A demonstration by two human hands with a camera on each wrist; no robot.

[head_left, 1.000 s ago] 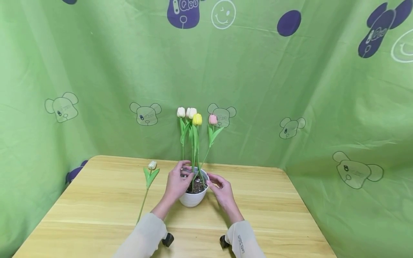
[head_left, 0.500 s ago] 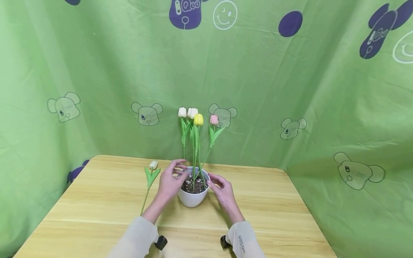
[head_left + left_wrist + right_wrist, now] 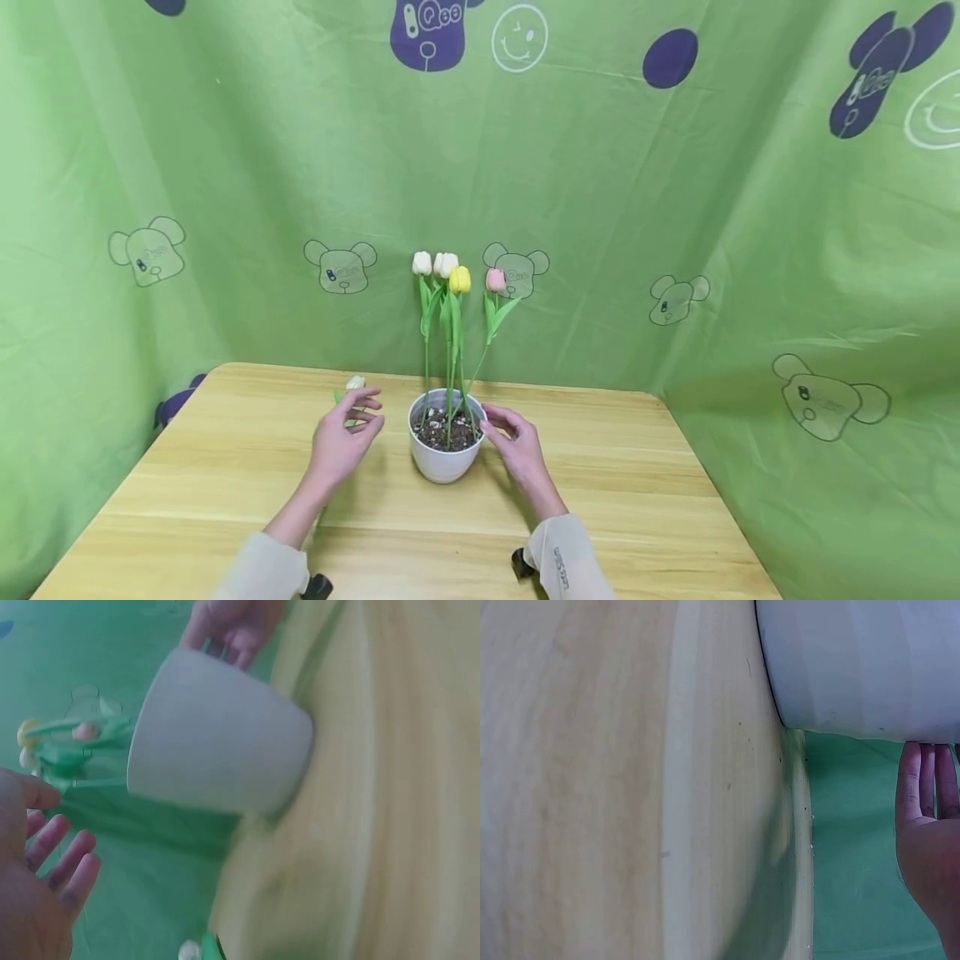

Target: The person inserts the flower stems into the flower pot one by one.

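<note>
A white flower pot (image 3: 444,467) with dark soil stands on the table. Stems of a yellow tulip (image 3: 460,280), a pink tulip (image 3: 496,280) and white tulips (image 3: 422,263) rise from it. My right hand (image 3: 521,446) rests at the pot's right side, its straight fingers touching the wall in the right wrist view. To the left of the pot, my left hand (image 3: 339,442) is held over a loose white tulip (image 3: 356,382), fingers spread and holding nothing. This hand and forearm hide most of that tulip's stem and leaves.
The wooden table (image 3: 615,483) has rounded back corners. A green curtain (image 3: 585,208) printed with bear heads hangs behind it and along both sides. Each sleeve has a black wrist mount (image 3: 318,587) under it.
My left hand has drawn away from the potted stems and the rim and moved left over the loose tulip. The right hand and the pot have stayed in place.
</note>
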